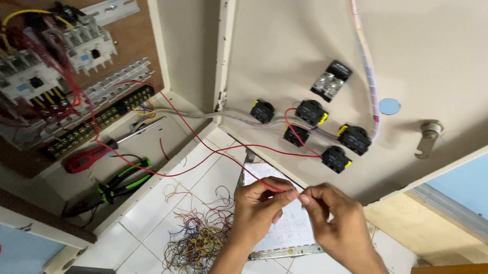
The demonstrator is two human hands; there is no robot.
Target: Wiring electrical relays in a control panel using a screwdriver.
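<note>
Red wire (208, 154): thin, single strand, red insulation. Runs from the terminal strip (97, 122) inside the open cabinet (187, 45), sags across the cabinet's lower lip and over the floor tiles, then rises to the hands. A 2nd red strand loops up to the black switch backs (335, 158) on the inside of the cabinet door (436, 59). The wire's free end sits between the two hands, in front of the door's lower edge, above a sheet of paper (292, 225) w/ a grid drawn on it.

L hand (257, 207): fingers curled in, thumb + index pinched on the wire near its end. Other fingers folded loosely toward palm.

R hand (339, 220): also closed to a pinch, thumb + index tips meeting just beside the L fingertips, on the wire end. Tips of both hands nearly touching; can't tell if bare conductor is exposed, too small.

Nearby: red-handled screwdriver (88, 159) and green/black pliers (124, 182) lying on the cabinet's bottom shelf, well apart from hands. Tangle of multi-coloured wire offcuts (198, 243) on the white tile floor (150, 216), below L forearm. Contactors (11, 75) w/ red + yellow leads upper left in the cabinet.
</note>
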